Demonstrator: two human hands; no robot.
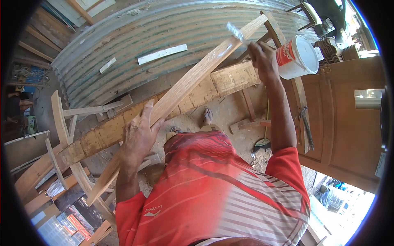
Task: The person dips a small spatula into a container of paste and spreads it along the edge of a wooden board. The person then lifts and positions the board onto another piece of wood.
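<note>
A long wooden plank [193, 82] runs diagonally in front of me, above a thick, worn beam. My left hand [139, 133] is closed around its lower half, thumb on one side and fingers on the other. Near the far end, my right hand [262, 57] is closed on a brush [234, 31] whose pale bristles are blurred over the plank. A wet whitish patch [225, 51] shows on the plank just below the bristles. Right beside my right hand stands a white bucket [303, 61] with a red label. The brush handle is mostly hidden by my fingers.
The worn beam [98, 134] rests across wooden trestles. Corrugated metal sheeting [123, 37] lies beyond it, with two pale wood strips on top. A hammer [306, 127] hangs at the right trestle, near a panelled door [340, 131]. A broom [262, 143] is on the floor.
</note>
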